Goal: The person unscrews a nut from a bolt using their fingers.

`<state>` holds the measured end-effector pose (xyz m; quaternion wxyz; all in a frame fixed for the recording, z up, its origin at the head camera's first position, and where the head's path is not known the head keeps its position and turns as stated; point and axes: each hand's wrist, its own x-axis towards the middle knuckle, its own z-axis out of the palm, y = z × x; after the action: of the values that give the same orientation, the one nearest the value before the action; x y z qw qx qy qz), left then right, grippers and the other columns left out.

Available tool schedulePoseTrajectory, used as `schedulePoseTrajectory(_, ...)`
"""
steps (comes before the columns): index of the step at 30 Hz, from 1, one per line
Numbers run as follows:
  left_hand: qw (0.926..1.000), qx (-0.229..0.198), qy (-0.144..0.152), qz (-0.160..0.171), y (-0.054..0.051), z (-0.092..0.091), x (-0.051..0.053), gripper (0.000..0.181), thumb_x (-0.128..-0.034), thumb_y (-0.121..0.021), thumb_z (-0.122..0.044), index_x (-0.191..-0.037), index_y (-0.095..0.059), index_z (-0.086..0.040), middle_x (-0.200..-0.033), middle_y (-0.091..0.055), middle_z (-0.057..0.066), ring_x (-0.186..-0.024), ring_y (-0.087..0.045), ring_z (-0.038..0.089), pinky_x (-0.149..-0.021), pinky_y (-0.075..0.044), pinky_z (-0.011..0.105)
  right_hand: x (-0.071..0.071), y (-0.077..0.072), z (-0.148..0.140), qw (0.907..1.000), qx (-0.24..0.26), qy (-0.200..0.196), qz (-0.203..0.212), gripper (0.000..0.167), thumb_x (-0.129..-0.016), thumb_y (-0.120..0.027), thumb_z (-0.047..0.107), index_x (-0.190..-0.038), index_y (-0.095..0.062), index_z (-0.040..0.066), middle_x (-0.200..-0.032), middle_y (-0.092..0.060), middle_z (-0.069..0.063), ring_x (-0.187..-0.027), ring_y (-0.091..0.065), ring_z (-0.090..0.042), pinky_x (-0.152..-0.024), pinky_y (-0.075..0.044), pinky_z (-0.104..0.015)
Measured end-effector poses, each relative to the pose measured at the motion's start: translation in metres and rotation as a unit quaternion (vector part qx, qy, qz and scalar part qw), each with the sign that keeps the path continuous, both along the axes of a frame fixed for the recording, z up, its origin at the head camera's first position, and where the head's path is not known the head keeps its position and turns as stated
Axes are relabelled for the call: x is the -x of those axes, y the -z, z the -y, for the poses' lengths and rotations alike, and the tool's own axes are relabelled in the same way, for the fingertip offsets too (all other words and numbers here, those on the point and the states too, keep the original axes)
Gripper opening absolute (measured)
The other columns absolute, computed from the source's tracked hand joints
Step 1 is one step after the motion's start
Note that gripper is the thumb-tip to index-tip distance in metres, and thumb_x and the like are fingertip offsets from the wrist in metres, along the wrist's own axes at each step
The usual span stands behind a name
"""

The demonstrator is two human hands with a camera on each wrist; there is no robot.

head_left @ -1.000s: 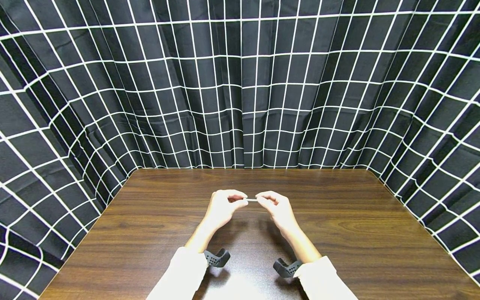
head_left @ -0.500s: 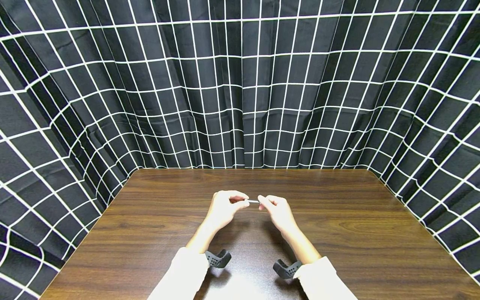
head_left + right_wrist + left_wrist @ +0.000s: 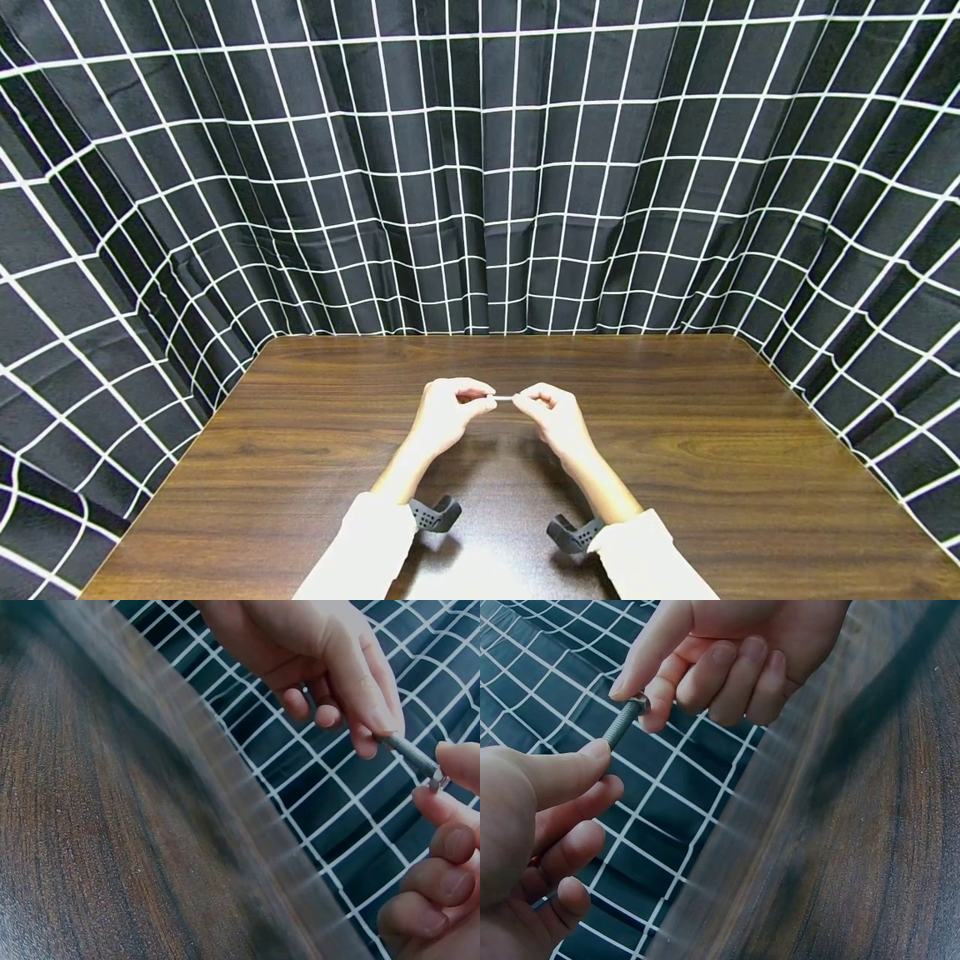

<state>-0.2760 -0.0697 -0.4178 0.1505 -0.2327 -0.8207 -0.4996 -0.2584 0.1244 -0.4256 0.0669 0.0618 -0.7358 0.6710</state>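
Observation:
A grey threaded bolt (image 3: 411, 754) is held level above the table, a thin line between both hands in the head view. My left hand (image 3: 441, 418) pinches one end with thumb and forefinger. At the other end sits a small hex nut (image 3: 640, 702), between the thumb and forefinger of my right hand (image 3: 562, 423). The right hand's other fingers are curled in and hold nothing visible. A bit of dark metal (image 3: 306, 690) shows among the left hand's curled lower fingers; what it is cannot be made out.
The brown wood-grain table (image 3: 300, 433) lies below both hands. A black curtain with a white grid (image 3: 495, 167) surrounds its back and sides. Dark wrist mounts (image 3: 437, 515) sit on both wrists, near the white sleeves (image 3: 367, 542).
Half a second ago the right thumb was rolled up over the nut with the fingers lower; now thumb and fingers are back around it. The left hand stays nearly still.

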Motion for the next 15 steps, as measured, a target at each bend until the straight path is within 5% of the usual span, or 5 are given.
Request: schedulePoseTrajectory(15,0.9998,0.0,-0.007,0.019,-0.003,-0.0001,-0.0001,0.011,-0.081,-0.079,-0.016,-0.092,-0.076,-0.014,-0.083,-0.073,-0.007,-0.073,-0.066,0.004,-0.066,-0.052,0.025,-0.0005,0.0013,-0.0037,0.9966,0.027,-0.041,-0.066,0.023,-0.082,-0.071,-0.003,-0.103,-0.065,-0.005,-0.054,-0.034,0.007,-0.044,-0.024,-0.005,-0.041,-0.019,-0.021)
